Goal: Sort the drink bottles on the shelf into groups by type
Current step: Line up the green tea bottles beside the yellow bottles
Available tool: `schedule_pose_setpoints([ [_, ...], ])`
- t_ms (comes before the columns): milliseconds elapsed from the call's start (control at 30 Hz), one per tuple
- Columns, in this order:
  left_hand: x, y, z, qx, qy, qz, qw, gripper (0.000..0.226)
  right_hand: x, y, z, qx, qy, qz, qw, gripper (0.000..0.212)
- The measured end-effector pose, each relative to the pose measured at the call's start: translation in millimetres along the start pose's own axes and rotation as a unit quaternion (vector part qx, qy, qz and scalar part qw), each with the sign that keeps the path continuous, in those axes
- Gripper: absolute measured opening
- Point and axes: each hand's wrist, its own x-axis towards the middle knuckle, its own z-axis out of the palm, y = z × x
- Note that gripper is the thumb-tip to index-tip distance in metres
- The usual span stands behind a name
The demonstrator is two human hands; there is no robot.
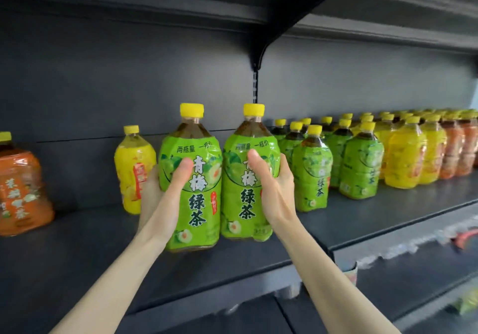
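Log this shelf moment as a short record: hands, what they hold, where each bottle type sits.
left hand: grips a green-label bottle
right hand: grips a second green-label bottle beside it
green group: on the shelf, right of the held pair
yellow group: further right
orange group: far right
strays: one yellow bottle and one orange bottle, left of the hands

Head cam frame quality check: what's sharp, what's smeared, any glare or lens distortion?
Head view: left green bottle in the left hand and right green bottle in the right hand are sharp, with legible labels. Head view: orange bottle at far left and the lower-right corner are smeared. Head view: shelf lines bow from the wide-angle lens. Head view: mild sheen on the yellow bottles.
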Motion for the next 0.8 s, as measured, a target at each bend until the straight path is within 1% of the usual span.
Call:
schedule_pose_setpoints([
  [33, -10, 2, 19, -0.005, -0.006, -0.002, 1.000, 0.047, -4, -6, -22, -0.006, 0.006, 0.000, 1.000, 0.090],
  [67, -22, 3, 38, -0.007, -0.012, -0.007, 1.000, 0.049, -10, -11, -46, -0.020, 0.014, 0.006, 1.000, 0.103],
  [100, -34, 2, 58, -0.010, -0.018, -0.013, 1.000, 0.053, -16, -16, -71, -0.029, 0.023, 0.005, 0.999, 0.105],
  [133, -46, 2, 78, -0.016, -0.024, -0.021, 0.999, 0.058, -19, -20, -96, -0.033, 0.030, 0.000, 0.999, 0.101],
  [200, -71, -2, 119, -0.032, -0.041, -0.041, 0.998, 0.063, -29, -28, -146, -0.050, 0.041, -0.003, 0.998, 0.086],
  [300, -99, -7, 176, -0.042, -0.059, -0.059, 0.996, 0.066, -40, -38, -203, -0.094, 0.072, -0.001, 0.993, 0.120],
  [333, -105, -7, 192, -0.041, -0.066, -0.063, 0.995, 0.065, -41, -38, -219, -0.098, 0.084, 0.007, 0.992, 0.126],
  [400, -112, -7, 222, -0.042, -0.077, -0.062, 0.994, 0.064, -38, -43, -245, -0.098, 0.096, 0.007, 0.990, 0.129],
  [467, -113, -5, 247, -0.040, -0.082, -0.048, 0.995, 0.069, -28, -43, -271, -0.100, 0.103, 0.002, 0.990, 0.129],
  [567, -105, -9, 281, -0.041, -0.076, -0.038, 0.996, 0.083, -10, -42, -298, -0.106, 0.103, -0.006, 0.989, 0.126],
  [633, -98, -14, 300, -0.049, -0.077, -0.036, 0.995, 0.093, 6, -36, -311, -0.100, 0.096, -0.003, 0.990, 0.120],
  [667, -94, -20, 308, -0.046, -0.073, -0.040, 0.995, 0.092, 14, -32, -316, -0.093, 0.095, -0.002, 0.991, 0.117],
  [700, -88, -26, 315, -0.039, -0.069, -0.039, 0.996, 0.081, 23, -26, -321, -0.091, 0.087, -0.001, 0.992, 0.117],
  [767, -82, -40, 330, -0.025, -0.049, -0.045, 0.997, 0.040, 39, -14, -331, -0.093, 0.074, -0.002, 0.993, 0.118],
  [800, -79, -44, 339, -0.017, -0.034, -0.045, 0.998, 0.030, 47, -7, -335, -0.095, 0.073, -0.001, 0.993, 0.117],
])
